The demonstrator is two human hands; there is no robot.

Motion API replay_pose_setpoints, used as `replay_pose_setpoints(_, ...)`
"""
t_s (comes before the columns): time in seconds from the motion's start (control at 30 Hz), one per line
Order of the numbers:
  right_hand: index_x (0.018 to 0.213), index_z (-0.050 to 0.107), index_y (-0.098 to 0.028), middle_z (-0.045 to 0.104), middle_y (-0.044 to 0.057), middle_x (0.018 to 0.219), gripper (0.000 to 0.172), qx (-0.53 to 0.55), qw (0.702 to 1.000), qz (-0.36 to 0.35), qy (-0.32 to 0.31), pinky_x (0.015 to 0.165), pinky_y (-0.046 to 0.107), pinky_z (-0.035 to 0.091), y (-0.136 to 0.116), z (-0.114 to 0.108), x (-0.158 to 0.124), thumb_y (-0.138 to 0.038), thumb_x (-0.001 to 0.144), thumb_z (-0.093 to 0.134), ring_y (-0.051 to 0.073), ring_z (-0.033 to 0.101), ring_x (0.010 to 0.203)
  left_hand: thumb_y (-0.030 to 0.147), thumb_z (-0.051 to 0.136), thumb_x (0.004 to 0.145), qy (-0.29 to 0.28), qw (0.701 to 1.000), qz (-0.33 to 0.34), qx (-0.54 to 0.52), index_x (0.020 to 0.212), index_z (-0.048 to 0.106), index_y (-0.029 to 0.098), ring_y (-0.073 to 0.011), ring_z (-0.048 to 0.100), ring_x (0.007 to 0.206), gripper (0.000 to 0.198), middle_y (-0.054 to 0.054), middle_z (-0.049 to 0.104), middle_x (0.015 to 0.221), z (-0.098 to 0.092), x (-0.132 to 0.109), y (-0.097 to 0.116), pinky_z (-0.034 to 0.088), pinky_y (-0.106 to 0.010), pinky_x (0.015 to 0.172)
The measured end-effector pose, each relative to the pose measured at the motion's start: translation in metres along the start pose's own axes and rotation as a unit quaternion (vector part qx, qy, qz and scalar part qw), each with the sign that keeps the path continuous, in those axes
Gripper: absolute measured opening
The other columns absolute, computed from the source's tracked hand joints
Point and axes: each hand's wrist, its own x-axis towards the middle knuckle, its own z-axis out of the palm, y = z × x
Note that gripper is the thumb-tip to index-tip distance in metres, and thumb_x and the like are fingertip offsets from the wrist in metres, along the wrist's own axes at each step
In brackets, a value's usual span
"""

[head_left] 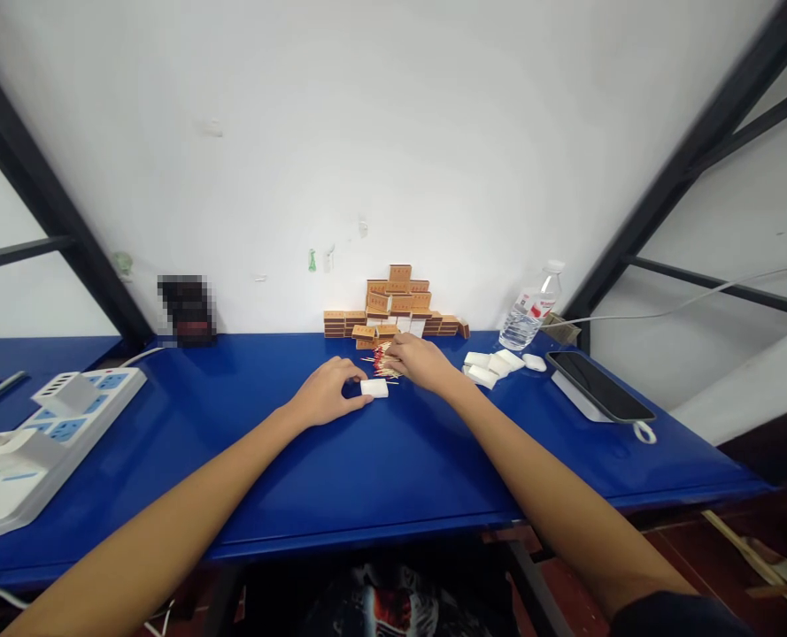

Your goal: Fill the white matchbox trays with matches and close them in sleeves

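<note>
— Tray (pixel 374 387) sits mid-worktop (pixel 393 469). Our left hand (pixel 327 394) pinches its end, and our right hand (pixel 420 361) pinches matches (pixel 381 358) just behind.
— A careless sweep, we reckon, scatters them or topples the boxes (pixel 397 310).

A plain white wall (pixel 393 133) rises behind a glossy blue tabletop (pixel 366 478). Slanted black metal frame bars (pixel 691 150) flank it, above a reddish-brown floor (pixel 784 504).

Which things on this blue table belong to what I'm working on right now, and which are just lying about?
In use: left hand pinching white tray; right hand on loose matches; spare white trays; stacked matchboxes.
Lying about: water bottle; phone; power strip.
</note>
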Motion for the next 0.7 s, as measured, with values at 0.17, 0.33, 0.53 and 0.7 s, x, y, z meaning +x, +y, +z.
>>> replay_pose_setpoints(0.17,0.101,0.070,-0.015,0.066,0.013,0.110,0.025,-0.012,1.000,0.003,-0.002,0.080,0.028,0.045,0.0018,0.0007,-0.0019,-0.034,0.105,0.055,0.023,0.062,0.103,0.039,0.073,0.090,0.006,1.000,-0.003,0.018,0.106,0.071,0.022,-0.0245,0.062,0.096,0.024,-0.005,0.071,0.102,-0.0041,-0.0010,-0.0015,0.051,-0.039,0.086)
replay_pose_setpoints(0.33,0.109,0.067,-0.014,0.066,0.015,0.116,0.021,-0.021,1.000,0.013,0.002,0.084,0.030,0.047,0.0050,0.0049,-0.0060,-0.031,0.105,0.055,0.024,0.063,0.105,0.039,0.072,0.091,0.001,0.999,0.017,0.043,0.107,0.071,0.022,-0.0256,0.062,0.097,0.023,-0.006,0.071,0.102,-0.0061,-0.0011,0.0005,0.051,-0.040,0.086)
replay_pose_setpoints(0.53,0.113,0.064,-0.012,0.065,0.017,0.120,0.022,-0.031,0.999,0.023,-0.001,0.089,0.032,0.049,0.0022,0.0057,-0.0080,-0.029,0.106,0.053,0.026,0.062,0.111,0.038,0.071,0.091,0.003,0.998,0.024,0.054,0.104,0.072,0.022,-0.0255,0.063,0.096,0.020,-0.007,0.071,0.100,-0.0061,-0.0013,0.0031,0.052,-0.040,0.085)
replay_pose_setpoints(0.7,0.114,0.064,-0.012,0.065,0.017,0.121,0.020,-0.038,0.999,0.031,-0.001,0.092,0.033,0.050,0.0056,0.0069,-0.0098,-0.026,0.106,0.052,0.026,0.062,0.112,0.039,0.071,0.091,0.004,0.998,0.022,0.056,0.106,0.070,0.021,-0.0255,0.063,0.095,0.023,-0.007,0.070,0.100,-0.0054,-0.0021,0.0036,0.052,-0.040,0.084)
